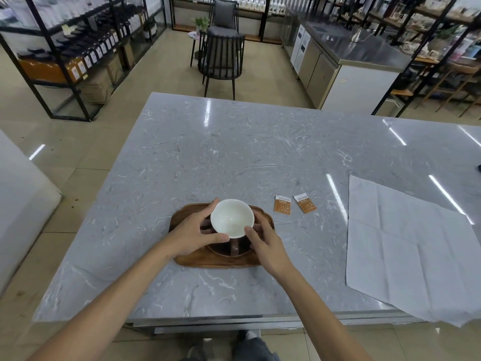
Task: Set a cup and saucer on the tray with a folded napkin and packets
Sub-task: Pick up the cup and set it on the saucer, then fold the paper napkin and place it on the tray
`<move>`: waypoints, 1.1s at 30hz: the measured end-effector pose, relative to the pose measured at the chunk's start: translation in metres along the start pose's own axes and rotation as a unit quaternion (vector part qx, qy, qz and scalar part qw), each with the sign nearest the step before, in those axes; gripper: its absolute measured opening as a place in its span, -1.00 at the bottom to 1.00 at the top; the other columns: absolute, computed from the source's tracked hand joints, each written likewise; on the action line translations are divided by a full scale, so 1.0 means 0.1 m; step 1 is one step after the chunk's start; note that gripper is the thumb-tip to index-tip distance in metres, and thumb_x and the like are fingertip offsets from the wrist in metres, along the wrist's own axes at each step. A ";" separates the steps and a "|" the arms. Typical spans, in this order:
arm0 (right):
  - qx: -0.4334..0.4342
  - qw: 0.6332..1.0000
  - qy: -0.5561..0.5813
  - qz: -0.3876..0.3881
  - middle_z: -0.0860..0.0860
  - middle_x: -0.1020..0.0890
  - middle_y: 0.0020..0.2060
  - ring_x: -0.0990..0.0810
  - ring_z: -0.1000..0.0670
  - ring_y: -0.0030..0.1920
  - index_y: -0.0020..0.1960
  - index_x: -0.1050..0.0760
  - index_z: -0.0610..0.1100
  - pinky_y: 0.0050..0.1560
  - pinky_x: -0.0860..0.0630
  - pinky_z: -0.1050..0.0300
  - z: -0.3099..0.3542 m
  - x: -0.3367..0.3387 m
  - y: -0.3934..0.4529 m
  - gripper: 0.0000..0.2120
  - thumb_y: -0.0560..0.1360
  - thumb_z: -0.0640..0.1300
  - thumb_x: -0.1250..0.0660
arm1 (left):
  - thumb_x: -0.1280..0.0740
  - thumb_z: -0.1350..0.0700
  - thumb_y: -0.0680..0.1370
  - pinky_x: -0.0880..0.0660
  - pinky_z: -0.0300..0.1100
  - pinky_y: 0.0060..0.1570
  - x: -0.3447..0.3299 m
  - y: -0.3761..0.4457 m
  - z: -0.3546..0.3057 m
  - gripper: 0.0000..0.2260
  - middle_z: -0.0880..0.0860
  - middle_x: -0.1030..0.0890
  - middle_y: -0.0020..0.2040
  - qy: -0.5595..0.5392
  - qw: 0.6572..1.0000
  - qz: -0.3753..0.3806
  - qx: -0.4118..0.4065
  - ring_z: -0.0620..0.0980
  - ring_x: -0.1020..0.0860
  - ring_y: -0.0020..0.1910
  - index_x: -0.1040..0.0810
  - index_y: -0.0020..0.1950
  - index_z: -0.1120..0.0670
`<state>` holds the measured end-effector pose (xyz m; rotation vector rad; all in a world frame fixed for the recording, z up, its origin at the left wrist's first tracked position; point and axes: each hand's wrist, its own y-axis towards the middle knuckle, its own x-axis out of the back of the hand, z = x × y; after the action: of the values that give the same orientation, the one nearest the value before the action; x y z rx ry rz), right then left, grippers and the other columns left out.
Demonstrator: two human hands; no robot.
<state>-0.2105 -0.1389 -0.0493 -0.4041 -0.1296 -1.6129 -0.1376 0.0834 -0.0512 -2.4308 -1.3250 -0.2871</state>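
The white cup (232,218) is clasped between the left hand (196,234) and right hand (265,242), above the dark saucer (226,250) on the wooden tray (221,260). Napkin (416,254) and packets (295,203) lie rightward on the bench (260,152), nearer the right hand.

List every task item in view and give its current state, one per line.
cup: upright, empty, held by both hands over the saucer
saucer: on the tray
tray: flat on the table
napkin: unfolded, off the tray
packets: two, sealed, on the table
left hand: gripping cup
right hand: gripping cup
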 end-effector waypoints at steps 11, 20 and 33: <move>0.039 0.995 -0.088 0.025 0.34 -0.62 0.12 -0.62 0.31 0.10 0.23 -0.44 0.37 0.08 -0.56 0.38 0.08 0.53 -0.12 -0.69 0.65 -0.05 -0.33 | -0.44 -0.24 0.47 -0.19 -0.15 0.50 0.06 -0.16 -0.40 -0.20 -0.24 -0.17 0.60 0.170 0.978 -0.098 -0.067 -0.23 -0.14 0.56 -0.18 0.62 -0.12; 0.038 0.972 -0.232 -0.019 0.01 -0.59 0.23 -0.61 0.11 0.13 0.29 -0.58 -0.04 0.02 -0.56 0.38 -0.55 1.58 -0.66 -0.76 0.65 -0.07 -0.32 | -0.40 0.05 0.59 -0.25 -0.18 0.47 -1.10 -0.05 -1.09 -0.71 -0.07 -0.60 0.31 0.225 0.953 -0.069 -0.189 -0.06 -0.36 0.49 -0.60 0.31 0.02; -0.013 0.890 -0.447 -0.088 -0.14 -0.45 0.44 -0.43 -0.25 0.39 0.50 -0.41 -0.06 0.22 -0.50 -0.20 -1.80 3.03 -1.52 -0.24 0.34 -0.01 -0.53 | -0.39 -0.06 0.56 -0.06 -0.21 0.51 -3.68 0.50 -1.30 -0.38 -0.01 -0.28 0.60 0.301 0.933 0.101 -0.170 -0.03 -0.14 0.60 -0.30 0.58 0.01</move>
<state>-0.4020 -0.4692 -0.0906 -1.1647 -0.8635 -1.4880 -0.2954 -0.2766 -0.0682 -2.4097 -0.7938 -1.1767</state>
